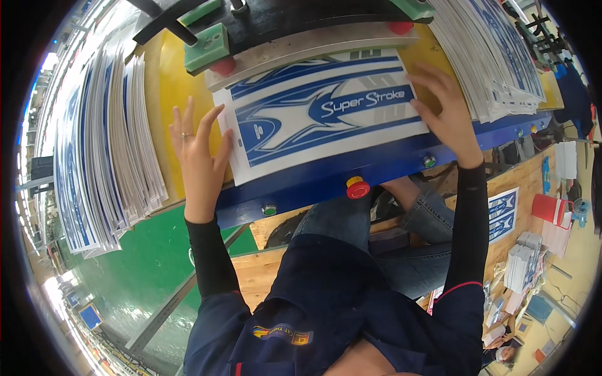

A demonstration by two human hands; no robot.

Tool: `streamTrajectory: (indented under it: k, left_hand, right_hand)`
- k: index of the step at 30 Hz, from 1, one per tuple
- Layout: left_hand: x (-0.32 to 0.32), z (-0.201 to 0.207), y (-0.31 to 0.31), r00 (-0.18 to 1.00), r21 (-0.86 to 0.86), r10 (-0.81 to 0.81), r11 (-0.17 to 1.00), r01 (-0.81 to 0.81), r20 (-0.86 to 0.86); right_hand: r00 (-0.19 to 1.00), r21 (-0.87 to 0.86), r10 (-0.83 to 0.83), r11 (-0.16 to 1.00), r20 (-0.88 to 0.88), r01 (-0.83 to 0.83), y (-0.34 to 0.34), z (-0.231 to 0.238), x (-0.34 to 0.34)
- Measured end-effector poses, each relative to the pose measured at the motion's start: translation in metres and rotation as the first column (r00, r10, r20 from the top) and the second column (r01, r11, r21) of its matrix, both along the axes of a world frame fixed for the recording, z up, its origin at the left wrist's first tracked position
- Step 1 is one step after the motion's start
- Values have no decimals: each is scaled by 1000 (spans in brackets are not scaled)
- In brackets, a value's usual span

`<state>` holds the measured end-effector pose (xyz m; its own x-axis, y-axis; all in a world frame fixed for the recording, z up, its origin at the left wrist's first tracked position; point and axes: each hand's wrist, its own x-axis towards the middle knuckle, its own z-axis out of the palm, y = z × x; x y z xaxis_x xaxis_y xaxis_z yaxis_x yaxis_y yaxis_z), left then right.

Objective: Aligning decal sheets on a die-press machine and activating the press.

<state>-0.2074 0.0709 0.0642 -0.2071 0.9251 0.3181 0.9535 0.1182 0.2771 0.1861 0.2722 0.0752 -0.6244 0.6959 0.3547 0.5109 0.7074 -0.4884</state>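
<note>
A blue and white printed sheet (282, 145) lies flat on the press table, its far part running under a metal bar (313, 51). At the sheet's left edge is my left hand (200, 145), fingers spread, fingertips at or just over the margin; a ring is on one finger. My right hand (446, 113) is at the right edge, fingers apart, thumb and index tip close to the sheet. Neither hand grips anything. Whether the fingertips press on the paper I cannot tell. Black sleeves cover both forearms.
Tall stacks of printed sheets stand at the left (103, 150) and the right (495, 56). Green blocks (208, 50) with red pads flank the bar. A red emergency button (357, 187) and green buttons (269, 210) sit on the blue front edge. Another sheet (503, 213) lies at lower right.
</note>
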Motion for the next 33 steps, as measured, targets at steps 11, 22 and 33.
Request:
streamTrajectory:
  k: [11, 22, 33]
  left_hand:
    - [2, -2, -1, 999, -22, 17, 1000, -16, 48]
    - [2, -6, 1, 999, -29, 35, 999, -35, 6]
    - [0, -6, 0, 996, -4, 37, 999, -36, 81]
  right_hand:
    - [999, 99, -34, 995, 14, 33, 17, -11, -6]
    - [995, 59, -54, 997, 84, 49, 24, -8, -8]
    - [991, 192, -53, 981, 122, 29, 29, -22, -4]
